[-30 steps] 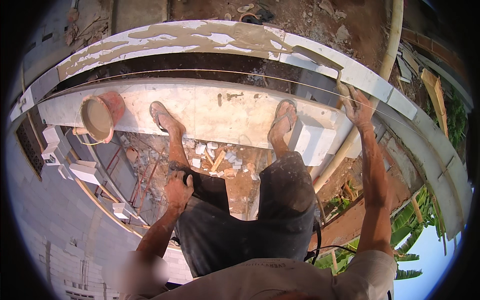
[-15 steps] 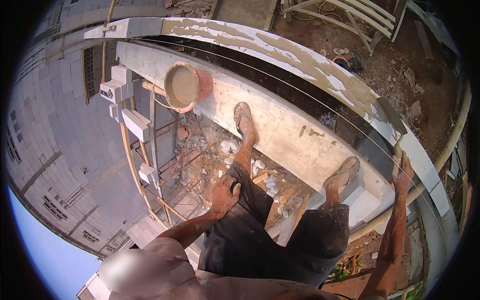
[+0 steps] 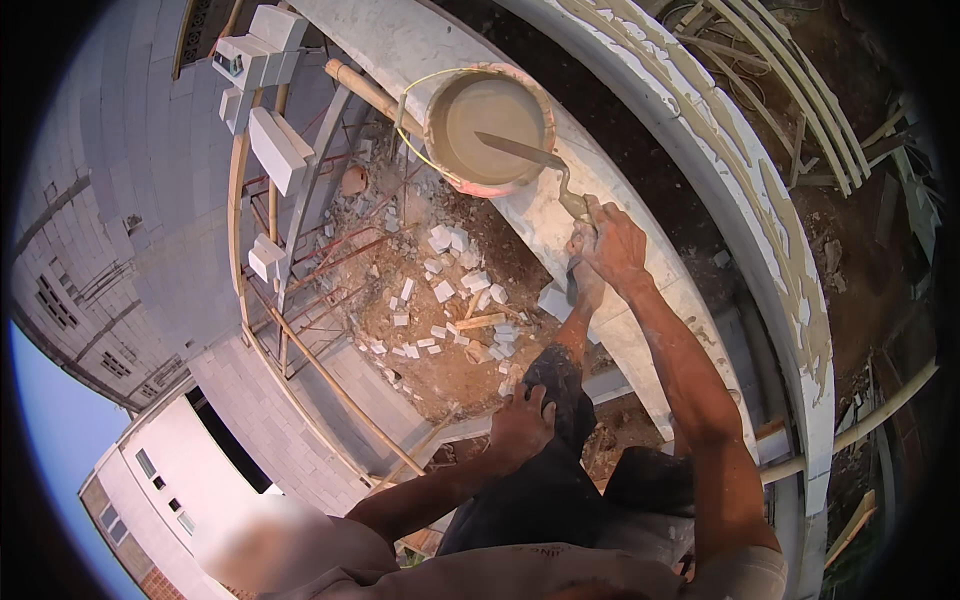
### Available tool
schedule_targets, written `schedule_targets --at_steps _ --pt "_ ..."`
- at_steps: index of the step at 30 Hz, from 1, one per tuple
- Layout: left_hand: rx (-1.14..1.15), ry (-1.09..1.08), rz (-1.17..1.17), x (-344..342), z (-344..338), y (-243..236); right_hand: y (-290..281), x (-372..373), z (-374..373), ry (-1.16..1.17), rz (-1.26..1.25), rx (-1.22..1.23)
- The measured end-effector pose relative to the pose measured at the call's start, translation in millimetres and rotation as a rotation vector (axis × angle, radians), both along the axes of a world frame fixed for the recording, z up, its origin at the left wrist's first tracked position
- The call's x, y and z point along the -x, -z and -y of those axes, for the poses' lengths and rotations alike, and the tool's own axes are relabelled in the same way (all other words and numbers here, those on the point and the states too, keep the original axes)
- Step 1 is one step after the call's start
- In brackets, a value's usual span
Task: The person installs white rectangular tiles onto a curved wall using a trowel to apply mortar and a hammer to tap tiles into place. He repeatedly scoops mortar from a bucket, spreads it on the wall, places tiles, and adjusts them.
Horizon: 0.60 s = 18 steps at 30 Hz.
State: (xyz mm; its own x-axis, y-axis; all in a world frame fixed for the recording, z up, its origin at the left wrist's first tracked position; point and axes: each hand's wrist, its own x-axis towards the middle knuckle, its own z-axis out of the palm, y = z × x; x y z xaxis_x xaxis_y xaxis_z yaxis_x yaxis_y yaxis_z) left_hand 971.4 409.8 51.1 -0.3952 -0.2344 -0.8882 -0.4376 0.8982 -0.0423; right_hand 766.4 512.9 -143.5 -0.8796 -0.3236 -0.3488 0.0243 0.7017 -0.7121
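My right hand (image 3: pixel 612 250) is closed around the handle of a trowel (image 3: pixel 522 150). The trowel's long blade reaches over the rim of a reddish bucket (image 3: pixel 545 92), its tip above the grey wet mortar (image 3: pixel 475 110) inside; whether blade and mortar touch I cannot tell. A yellowish wire handle hangs at the bucket's left side. The bucket stands on a pale plank (image 3: pixel 640 350), with my foot beside it, partly hidden by the right hand. Resting on my bent left knee, my left hand (image 3: pixel 522 428) holds nothing, its fingers spread over the dark trouser cloth.
A curved white ledge (image 3: pixel 765 190), partly coated with mortar, runs along the right beyond a dark gap. Below the plank lies rubble with broken white blocks (image 3: pixel 445 290). On the left stand bamboo poles (image 3: pixel 240 190) and light blocks (image 3: pixel 280 150) on scaffolding.
My right hand has brought the trowel from the white ledge at the right over to the bucket. The view has turned and I lean closer to the bucket. My left hand stays on the knee.
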Motion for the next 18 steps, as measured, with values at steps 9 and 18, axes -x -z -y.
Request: schedule_targets --at_steps 9,18 --pt "-0.082 -0.245 -0.062 20 32 1 49 119 166 -0.228 0.246 -0.197" --pt "-0.074 -0.14 -0.205 11 30 -1 49 60 53 0.151 0.794 0.47"
